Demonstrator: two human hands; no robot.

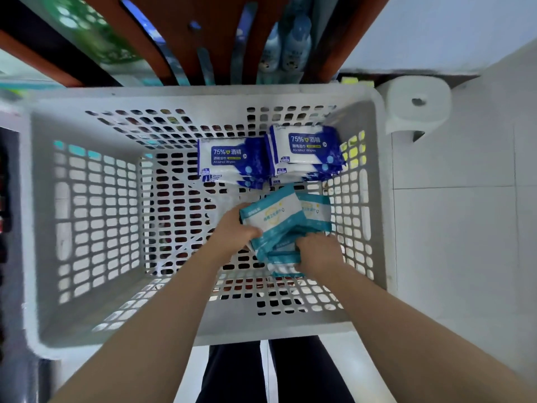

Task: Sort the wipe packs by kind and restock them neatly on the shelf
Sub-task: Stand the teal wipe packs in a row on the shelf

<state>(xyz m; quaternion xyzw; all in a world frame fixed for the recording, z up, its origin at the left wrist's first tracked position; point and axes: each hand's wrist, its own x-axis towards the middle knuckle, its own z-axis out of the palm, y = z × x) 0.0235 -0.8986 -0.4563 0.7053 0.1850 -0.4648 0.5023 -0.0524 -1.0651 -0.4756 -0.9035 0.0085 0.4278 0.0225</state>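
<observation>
Teal wipe packs point(279, 225) lie heaped at the near right of the basket point(203, 96), just below the blue alcohol packs point(305, 149). Your left hand point(232, 231) and right hand point(318, 251) each have a curled grip on the heap. Expect soft, light, slippery film, so squeeze the flanks. The high basket walls crowd you. Lift straight up.
</observation>
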